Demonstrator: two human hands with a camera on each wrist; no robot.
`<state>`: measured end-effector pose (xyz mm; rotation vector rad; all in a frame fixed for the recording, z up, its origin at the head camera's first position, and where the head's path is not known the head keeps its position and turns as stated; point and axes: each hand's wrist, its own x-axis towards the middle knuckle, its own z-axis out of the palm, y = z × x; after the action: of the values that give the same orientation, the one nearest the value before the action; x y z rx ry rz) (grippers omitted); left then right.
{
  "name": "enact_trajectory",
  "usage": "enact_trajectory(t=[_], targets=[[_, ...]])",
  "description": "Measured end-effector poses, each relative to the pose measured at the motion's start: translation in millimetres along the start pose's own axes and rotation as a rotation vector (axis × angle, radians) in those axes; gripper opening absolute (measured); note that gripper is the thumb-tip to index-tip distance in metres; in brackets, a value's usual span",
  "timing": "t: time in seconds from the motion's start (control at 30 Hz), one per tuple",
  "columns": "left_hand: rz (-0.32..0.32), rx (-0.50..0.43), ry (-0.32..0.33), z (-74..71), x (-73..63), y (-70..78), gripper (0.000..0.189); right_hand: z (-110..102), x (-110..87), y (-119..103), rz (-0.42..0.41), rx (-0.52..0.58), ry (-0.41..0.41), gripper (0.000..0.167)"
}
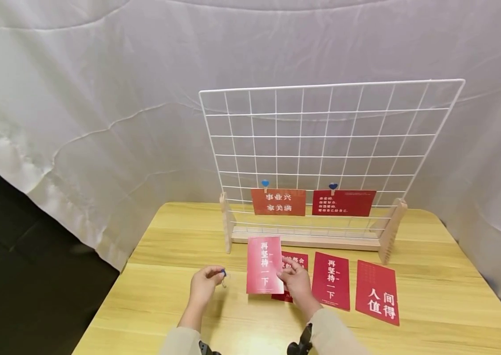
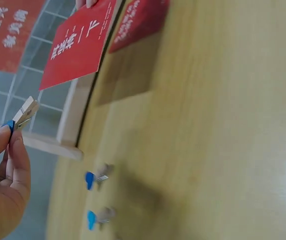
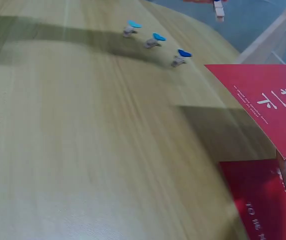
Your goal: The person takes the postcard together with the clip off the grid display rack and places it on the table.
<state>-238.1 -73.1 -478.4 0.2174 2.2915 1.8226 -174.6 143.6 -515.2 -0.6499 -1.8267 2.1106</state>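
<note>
My left hand (image 1: pixel 203 287) pinches a small wooden clothespin (image 2: pixel 25 114) by its blue end, with the wooden tip pointing away from the fingers. In my right hand (image 1: pixel 298 285) is a red card (image 1: pixel 262 268) with white characters, gripped at its right edge and raised above the table. Partly behind that hand lies another red card (image 1: pixel 296 257) on the tabletop. Two more red cards, one with a column of characters (image 1: pixel 331 281) and one with larger characters (image 1: pixel 377 293), lie to the right.
A white wire grid (image 1: pixel 317 128) stands in a wooden base (image 1: pixel 308 240) behind the hands. An orange-red card (image 1: pixel 279 202) and a dark red card (image 1: pixel 343 203) are clipped low on it. Three blue-topped clothespins, including a darker blue one (image 3: pixel 181 57), sit on the wooden table (image 1: pixel 161 296).
</note>
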Motion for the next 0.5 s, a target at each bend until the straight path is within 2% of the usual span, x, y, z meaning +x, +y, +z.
enact_trajectory(t=[0.07, 0.3, 0.5], targets=[[-0.008, -0.012, -0.005, -0.3, -3.0, -6.3, 0.018, 4.1, 0.0, 3.6, 0.0, -0.023, 0.001, 0.045], [-0.068, 0.064, -0.034, -1.9, -18.1, -27.8, 0.019, 18.1, -2.6, 15.8, 0.015, -0.102, -0.008, 0.041], [-0.092, 0.107, -0.055, -1.3, -23.4, -40.6, 0.015, 26.7, -4.5, 25.1, 0.031, -0.147, 0.0, 0.043]])
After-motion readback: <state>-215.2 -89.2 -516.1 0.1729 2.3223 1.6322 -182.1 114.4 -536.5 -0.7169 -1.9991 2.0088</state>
